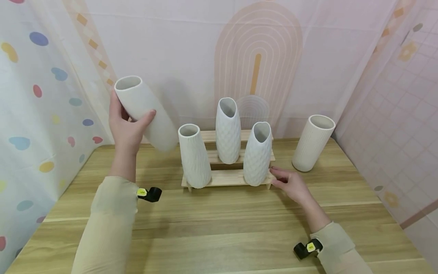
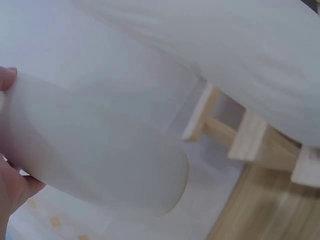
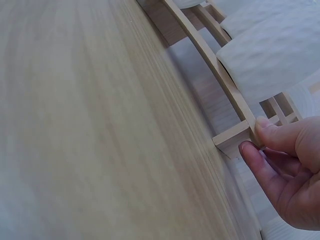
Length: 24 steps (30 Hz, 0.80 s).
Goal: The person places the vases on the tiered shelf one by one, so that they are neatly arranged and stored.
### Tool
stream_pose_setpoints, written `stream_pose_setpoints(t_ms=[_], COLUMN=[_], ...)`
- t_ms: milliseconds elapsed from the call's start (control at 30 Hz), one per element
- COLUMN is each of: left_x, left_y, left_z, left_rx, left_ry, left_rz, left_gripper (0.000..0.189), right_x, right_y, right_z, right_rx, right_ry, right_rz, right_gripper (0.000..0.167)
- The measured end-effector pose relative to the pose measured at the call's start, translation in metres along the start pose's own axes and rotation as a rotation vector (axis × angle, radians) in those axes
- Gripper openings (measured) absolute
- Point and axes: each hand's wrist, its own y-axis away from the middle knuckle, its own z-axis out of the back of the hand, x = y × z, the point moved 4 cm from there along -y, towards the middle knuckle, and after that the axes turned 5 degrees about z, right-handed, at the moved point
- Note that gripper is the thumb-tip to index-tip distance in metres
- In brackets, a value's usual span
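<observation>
My left hand [image 1: 127,131] grips a smooth white vase [image 1: 150,112] around its upper part, thumb across the front. The vase is tilted, its mouth up and left, its base [image 2: 172,185] toward the stand, raised in the air at the left. With thumb and fingers, my right hand [image 1: 291,185] pinches the right end of a tiered wooden stand's [image 1: 226,178] lowest step, as the right wrist view shows at the thumb [image 3: 280,135]. On that step stand a ridged white vase [image 1: 195,160] at left and a dimpled vase [image 1: 257,160] at right. Another dimpled vase [image 1: 228,133] stands higher, in the middle.
A ribbed cream vase [image 1: 312,146] stands on the wooden table [image 1: 219,228] right of the stand. Patterned cloth [image 1: 171,45] hangs behind the table and along both sides. Each sleeve carries a black wrist camera [image 1: 154,194].
</observation>
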Motion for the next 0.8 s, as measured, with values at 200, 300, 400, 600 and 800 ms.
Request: stream_pose_setpoints(t_ms=[200, 300, 400, 600, 800], left_x=[-0.016, -0.020, -0.024, -0.034, -0.031], left_y=[-0.006, -0.008, -0.008, 0.000, 0.005], left_z=[-0.017, -0.027, -0.038, -0.063, -0.077], left_rx=[0.025, 0.035, 0.059, 0.149, 0.187], left_ry=[0.076, 0.113, 0.146, 0.121, 0.060], left_rz=[-0.057, -0.073, -0.068, -0.036, -0.010], left_gripper=[0.092, 0.095, 0.097, 0.096, 0.095], right_x=[0.001, 0.001, 0.001, 0.001, -0.001], right_y=[0.001, 0.001, 0.001, 0.001, 0.000], right_z=[0.000, 0.000, 0.000, 0.000, 0.000], right_rx=[0.000, -0.002, -0.002, 0.000, -0.003], right_ry=[-0.004, -0.006, -0.001, 0.007, 0.002], right_rz=[-0.001, -0.004, -0.004, 0.003, 0.008], right_gripper=[0.039, 0.039, 0.039, 0.039, 0.039])
